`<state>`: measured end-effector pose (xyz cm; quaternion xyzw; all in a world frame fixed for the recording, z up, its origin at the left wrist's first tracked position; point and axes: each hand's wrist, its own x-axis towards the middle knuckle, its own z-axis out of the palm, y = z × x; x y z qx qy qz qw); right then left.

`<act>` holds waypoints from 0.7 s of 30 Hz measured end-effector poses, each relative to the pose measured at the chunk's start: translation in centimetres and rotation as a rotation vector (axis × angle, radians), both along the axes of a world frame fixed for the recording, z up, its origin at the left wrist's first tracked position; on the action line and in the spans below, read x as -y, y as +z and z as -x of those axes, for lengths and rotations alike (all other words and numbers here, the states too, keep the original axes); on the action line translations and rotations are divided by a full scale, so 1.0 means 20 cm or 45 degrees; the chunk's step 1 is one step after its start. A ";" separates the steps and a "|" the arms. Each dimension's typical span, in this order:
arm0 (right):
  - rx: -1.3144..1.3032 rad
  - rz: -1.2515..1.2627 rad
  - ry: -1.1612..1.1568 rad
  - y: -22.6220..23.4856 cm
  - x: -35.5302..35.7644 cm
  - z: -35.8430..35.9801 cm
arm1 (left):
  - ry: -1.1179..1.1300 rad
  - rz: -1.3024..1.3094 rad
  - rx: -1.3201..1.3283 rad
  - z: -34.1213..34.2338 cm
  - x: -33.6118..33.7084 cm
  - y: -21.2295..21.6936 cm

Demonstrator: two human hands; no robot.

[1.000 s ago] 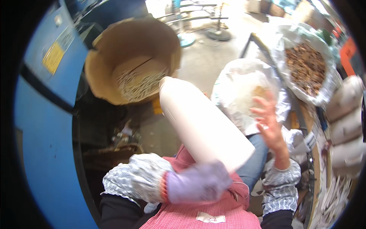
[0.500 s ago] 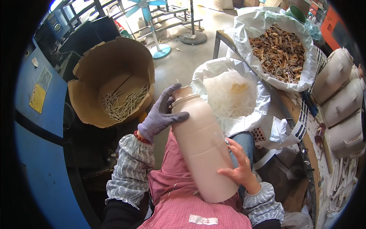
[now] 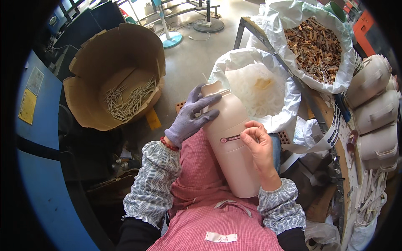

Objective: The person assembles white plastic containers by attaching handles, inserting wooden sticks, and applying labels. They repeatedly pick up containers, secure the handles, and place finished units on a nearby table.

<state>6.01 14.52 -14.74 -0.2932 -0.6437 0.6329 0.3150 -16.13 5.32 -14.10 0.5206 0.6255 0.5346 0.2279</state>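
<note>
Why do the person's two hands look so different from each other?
The left hand wears a grey-purple glove; the right hand is bare. The left hand lies flat with fingers spread near the top of the cream jug; the right hand pinches at a small label on its side. Both touch the jug, and both arms wear patterned sleeve covers.

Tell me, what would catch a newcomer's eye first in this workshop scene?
The big cream plastic jug lying in the person's lap at centre: the gloved left hand steadies its top while the bare right hand pinches at a small label strip on its side. At upper left, a round cardboard bin holds pale sticks. At upper right, a white sack on the bench brims with brown scraps.
</note>
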 end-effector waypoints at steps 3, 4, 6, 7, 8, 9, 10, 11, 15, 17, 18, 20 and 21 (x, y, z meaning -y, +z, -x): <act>-0.105 0.238 0.029 0.03 -0.02 0.01 | -0.022 -0.022 0.059 0.00 -0.02 -0.02; -0.107 0.233 0.028 0.03 -0.03 0.01 | -0.021 -0.021 0.087 0.00 -0.01 -0.02; -0.095 0.259 0.029 0.04 -0.03 0.01 | -0.022 -0.015 0.137 -0.01 0.00 -0.03; -0.092 0.272 0.029 0.04 -0.03 0.01 | -0.023 -0.029 0.111 -0.02 0.01 -0.03; -0.084 0.253 0.033 0.04 -0.04 0.01 | -0.024 -0.044 0.085 -0.03 0.02 -0.02; -0.081 0.238 0.041 0.04 -0.04 0.02 | -0.022 -0.055 0.054 -0.03 0.03 -0.01; -0.078 0.223 0.050 0.04 -0.04 0.02 | -0.021 -0.033 -0.007 -0.03 0.03 -0.02; -0.072 0.224 0.051 0.03 -0.04 0.02 | -0.001 -0.037 -0.071 -0.04 0.03 -0.02; -0.082 0.240 0.017 0.01 -0.04 0.01 | 0.083 -0.021 -0.244 -0.09 0.02 0.01; -0.002 -0.026 -0.043 -0.01 -0.03 0.01 | 0.100 -0.005 -0.288 -0.11 0.02 0.03; 0.082 -0.299 -0.089 -0.01 -0.03 0.02 | 0.092 -0.002 -0.316 -0.11 0.01 0.04; 0.236 -0.720 -0.173 0.01 0.00 0.03 | 0.068 0.002 -0.301 -0.10 0.01 0.06; 0.257 -0.652 -0.145 0.01 -0.02 0.02 | 0.048 0.001 -0.261 -0.10 0.01 0.07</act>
